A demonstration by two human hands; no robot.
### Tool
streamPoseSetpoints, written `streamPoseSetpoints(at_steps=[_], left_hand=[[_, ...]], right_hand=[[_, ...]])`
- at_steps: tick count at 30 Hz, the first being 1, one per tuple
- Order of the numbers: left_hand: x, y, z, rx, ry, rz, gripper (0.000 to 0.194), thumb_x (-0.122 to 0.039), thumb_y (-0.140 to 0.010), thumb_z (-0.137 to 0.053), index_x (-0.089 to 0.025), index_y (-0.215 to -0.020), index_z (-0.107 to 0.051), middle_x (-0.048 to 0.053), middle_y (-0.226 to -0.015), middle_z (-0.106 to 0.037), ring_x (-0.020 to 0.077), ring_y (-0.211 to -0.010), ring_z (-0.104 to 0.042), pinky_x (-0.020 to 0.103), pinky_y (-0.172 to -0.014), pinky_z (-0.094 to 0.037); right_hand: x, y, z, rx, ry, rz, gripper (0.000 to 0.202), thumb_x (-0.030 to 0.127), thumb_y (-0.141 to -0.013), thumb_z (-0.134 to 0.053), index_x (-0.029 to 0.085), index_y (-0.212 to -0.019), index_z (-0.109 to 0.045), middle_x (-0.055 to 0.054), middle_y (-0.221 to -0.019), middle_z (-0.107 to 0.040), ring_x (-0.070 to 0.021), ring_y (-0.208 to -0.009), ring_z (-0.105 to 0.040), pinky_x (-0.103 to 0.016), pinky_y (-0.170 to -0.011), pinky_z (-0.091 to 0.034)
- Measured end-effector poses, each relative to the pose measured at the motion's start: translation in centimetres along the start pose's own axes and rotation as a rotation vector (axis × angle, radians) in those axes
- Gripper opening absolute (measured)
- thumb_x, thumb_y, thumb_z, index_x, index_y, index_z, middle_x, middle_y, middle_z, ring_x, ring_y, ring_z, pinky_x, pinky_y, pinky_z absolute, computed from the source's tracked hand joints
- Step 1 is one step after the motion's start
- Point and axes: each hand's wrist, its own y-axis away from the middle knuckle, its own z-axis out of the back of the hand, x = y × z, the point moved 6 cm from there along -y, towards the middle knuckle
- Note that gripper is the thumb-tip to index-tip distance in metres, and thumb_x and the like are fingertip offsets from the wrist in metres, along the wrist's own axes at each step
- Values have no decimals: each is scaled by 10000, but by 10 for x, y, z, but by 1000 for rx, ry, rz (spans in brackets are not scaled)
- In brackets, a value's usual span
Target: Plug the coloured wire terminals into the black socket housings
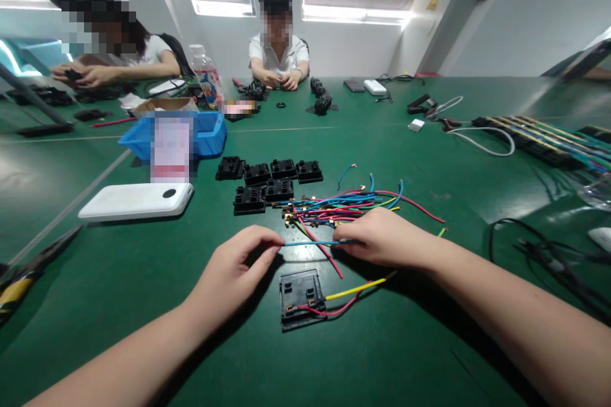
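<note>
A short blue wire (308, 243) is stretched level between my two hands, above the green table. My left hand (245, 261) pinches its left end between thumb and fingertips. My right hand (370, 238) is closed around the other end, where the fingers hide the tip. Below the wire lies a black plastic socket housing (301, 292) with a yellow wire (356, 289) and a red wire (341, 311) fitted to it. Just beyond my right hand spreads a pile of coloured wires (329, 206) with small brass terminals.
Several black housings (279, 189) stand behind the wire pile. To the left are a white power bank (138, 201), a blue bin (210, 133) and pliers (42, 261). Black cables (539, 254) lie at right. Two co-workers (279, 51) (119, 57) sit across the table.
</note>
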Motion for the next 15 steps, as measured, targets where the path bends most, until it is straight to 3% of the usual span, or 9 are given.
streamPoseSetpoints(at_steps=[5, 8, 12, 15], left_hand=[[1, -2, -12, 123, -45, -27, 160, -298, -911, -523, -202, -964, -640, 41, -955, -691, 190, -893, -646, 318, -794, -533], [-2, -2, -18, 194, -82, -90, 177, -247, -918, -493, -193, -984, -647, 51, -968, -689, 193, -914, -634, 338, -816, -528], [-5, -2, -22, 239, -110, -162, 219, -208, -938, -442, -191, -1021, -644, 67, -987, -681, 197, -938, -612, 350, -832, -518], [-7, -2, -25, 265, -143, -195, 221, -231, -934, -465, -206, -1067, -641, 73, -998, -665, 208, -949, -596, 355, -824, -516]], right_hand=[[-20, 10, 12, 101, -94, -83, 131, 234, -839, -582, 232, -921, -684, -12, -807, -710, -152, -699, -614, -242, -582, -347], [-37, 17, 17, 134, -137, -144, 176, 189, -851, -535, 229, -922, -691, -10, -806, -706, -137, -661, -598, -238, -575, -370], [-51, 24, 26, 87, -171, -221, 201, 201, -869, -497, 218, -916, -692, -17, -784, -691, -135, -644, -577, -243, -563, -367], [-46, 21, 31, -4, -173, -245, 209, 173, -865, -477, 192, -929, -676, -26, -802, -676, -135, -673, -565, -249, -604, -375]])
